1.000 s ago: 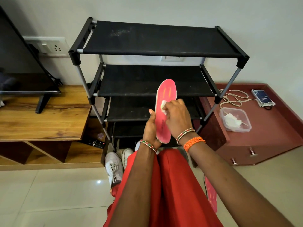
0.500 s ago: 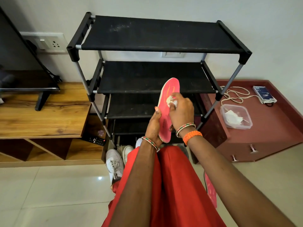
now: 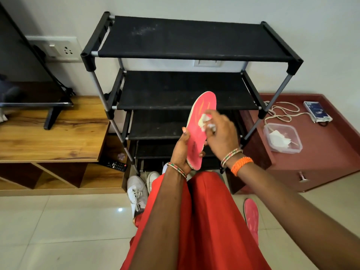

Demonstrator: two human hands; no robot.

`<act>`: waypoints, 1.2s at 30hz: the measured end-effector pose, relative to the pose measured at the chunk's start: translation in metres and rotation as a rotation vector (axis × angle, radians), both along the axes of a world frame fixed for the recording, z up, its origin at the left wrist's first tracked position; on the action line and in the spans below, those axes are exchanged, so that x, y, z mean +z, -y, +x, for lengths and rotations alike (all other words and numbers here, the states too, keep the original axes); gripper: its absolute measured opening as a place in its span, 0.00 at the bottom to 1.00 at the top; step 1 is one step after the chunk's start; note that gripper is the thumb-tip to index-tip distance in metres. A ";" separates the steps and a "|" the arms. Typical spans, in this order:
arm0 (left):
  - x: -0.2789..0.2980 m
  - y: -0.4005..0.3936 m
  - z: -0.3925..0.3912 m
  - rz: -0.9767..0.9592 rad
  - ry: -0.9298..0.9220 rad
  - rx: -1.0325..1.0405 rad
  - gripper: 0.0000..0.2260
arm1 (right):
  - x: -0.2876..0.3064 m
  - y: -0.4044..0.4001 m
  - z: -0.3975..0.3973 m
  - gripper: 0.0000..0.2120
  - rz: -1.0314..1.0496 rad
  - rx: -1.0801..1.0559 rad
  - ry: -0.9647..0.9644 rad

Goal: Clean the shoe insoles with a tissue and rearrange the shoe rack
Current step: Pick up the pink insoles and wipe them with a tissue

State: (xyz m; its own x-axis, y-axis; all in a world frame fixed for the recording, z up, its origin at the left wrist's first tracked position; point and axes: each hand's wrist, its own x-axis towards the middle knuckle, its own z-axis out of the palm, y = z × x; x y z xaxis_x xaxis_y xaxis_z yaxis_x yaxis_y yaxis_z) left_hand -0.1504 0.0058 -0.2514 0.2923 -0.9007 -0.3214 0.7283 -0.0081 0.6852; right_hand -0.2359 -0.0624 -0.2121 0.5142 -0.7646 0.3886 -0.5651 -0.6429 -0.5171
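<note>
My left hand (image 3: 181,151) grips the heel end of a pink insole (image 3: 201,114), held upright in front of the black shoe rack (image 3: 187,41). My right hand (image 3: 222,133) pinches a crumpled white tissue (image 3: 204,120) against the insole's middle. A second pink insole (image 3: 251,217) lies on the floor tiles to the right of my red-clad legs. White sneakers (image 3: 136,191) stand on the floor at the rack's foot, left of my knee.
A wooden TV unit (image 3: 54,137) with a screen stands left of the rack; a remote (image 3: 116,165) lies under it. Right is a maroon cabinet (image 3: 321,152) with a clear plastic box (image 3: 282,140) of tissues, a cord and a small device.
My right hand has wiped the tissue up the insole from near the lower middle toward the toe half. The insole has tilted a little to the right.
</note>
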 end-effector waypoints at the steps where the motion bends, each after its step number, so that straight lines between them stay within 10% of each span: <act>1: 0.001 0.000 0.001 -0.022 -0.029 -0.008 0.25 | -0.002 -0.009 -0.003 0.22 -0.017 0.081 0.006; 12: -0.004 -0.001 0.002 0.008 0.014 -0.054 0.23 | -0.007 0.001 0.007 0.16 0.189 -0.088 0.298; 29: -0.001 -0.004 0.007 0.058 -0.027 -0.011 0.24 | -0.019 -0.028 0.000 0.11 0.079 0.175 0.068; 36: -0.001 -0.006 0.003 0.178 0.062 -0.107 0.26 | -0.012 -0.003 -0.008 0.08 0.152 -0.026 0.101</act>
